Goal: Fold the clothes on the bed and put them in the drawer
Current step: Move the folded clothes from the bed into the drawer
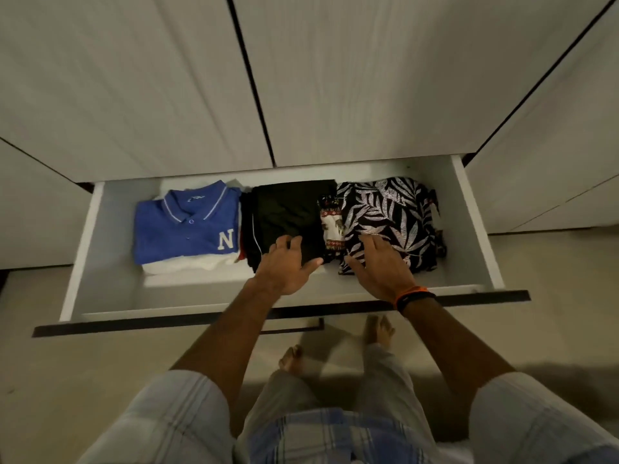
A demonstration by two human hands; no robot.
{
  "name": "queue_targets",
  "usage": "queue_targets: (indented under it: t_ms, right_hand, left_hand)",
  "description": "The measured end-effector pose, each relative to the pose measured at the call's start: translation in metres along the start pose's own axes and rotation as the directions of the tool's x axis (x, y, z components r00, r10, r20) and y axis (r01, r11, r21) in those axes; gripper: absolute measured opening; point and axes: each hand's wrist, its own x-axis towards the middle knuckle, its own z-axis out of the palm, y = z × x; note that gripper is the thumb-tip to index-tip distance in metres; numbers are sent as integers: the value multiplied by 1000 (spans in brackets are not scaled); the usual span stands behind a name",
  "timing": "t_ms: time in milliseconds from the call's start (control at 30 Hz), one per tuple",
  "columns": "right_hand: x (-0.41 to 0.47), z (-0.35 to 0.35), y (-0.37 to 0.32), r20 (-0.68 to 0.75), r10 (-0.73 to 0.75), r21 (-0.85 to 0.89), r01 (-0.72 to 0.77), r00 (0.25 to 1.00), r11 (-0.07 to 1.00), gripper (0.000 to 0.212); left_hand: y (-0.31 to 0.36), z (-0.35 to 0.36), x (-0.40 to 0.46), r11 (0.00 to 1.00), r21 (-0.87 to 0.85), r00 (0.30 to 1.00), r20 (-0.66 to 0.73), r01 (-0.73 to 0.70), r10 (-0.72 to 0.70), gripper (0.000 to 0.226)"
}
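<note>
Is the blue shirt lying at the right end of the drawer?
No, the blue shirt lies at the left end of the drawer.

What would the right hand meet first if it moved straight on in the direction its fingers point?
The right hand already lies over the folded leaf-print garment; straight on it would probably slide along that cloth toward the drawer's back wall. Depth is unclear.

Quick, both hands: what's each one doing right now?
Left hand: open, fingers resting on the black folded garment.
Right hand: open, flat on the leaf-print garment.

Bare drawer (100,262) floor beside polo (187,226)
</note>
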Motion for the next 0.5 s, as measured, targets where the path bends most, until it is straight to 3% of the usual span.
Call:
queue_targets:
  t_ms: [200, 500]
  right_hand:
    - [-43, 23, -59, 28, 5, -50, -3, 1000, 999, 61]
    - [-101, 55, -84, 104, -53, -222, 76, 993, 972, 68]
  left_hand:
    - [-55, -2, -56, 999, 26, 1000, 8, -21, 21, 74]
    - [-84, 28, -125, 993, 105, 998, 31, -52, 49, 79]
